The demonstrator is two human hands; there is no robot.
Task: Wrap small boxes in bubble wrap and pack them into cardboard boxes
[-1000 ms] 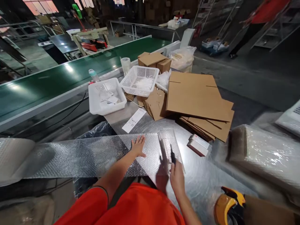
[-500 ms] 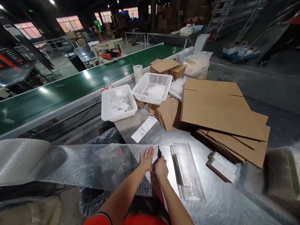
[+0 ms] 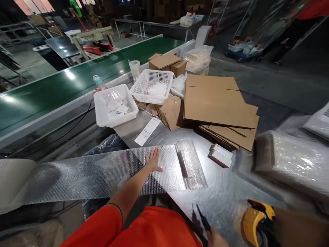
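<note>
- Bubble wrap (image 3: 102,171) is laid across the counter's (image 3: 218,195) left edge; slippage could be caused by weight beyond that edge if the flat, wide-spread left hand (image 3: 153,163) is lifted.
- A dark pointed tool (image 3: 203,219) is gripped by the right hand (image 3: 217,239) by the near edge; fingers could be nicked through a careless sweep.

- One camera, up on the person's head, facing forward and down past the orange shirt (image 3: 154,228).
- The table (image 3: 216,192) lies close below, left hand (image 3: 153,161) near mid-view.
- The green conveyor (image 3: 102,67) runs farther off, ahead.
</note>
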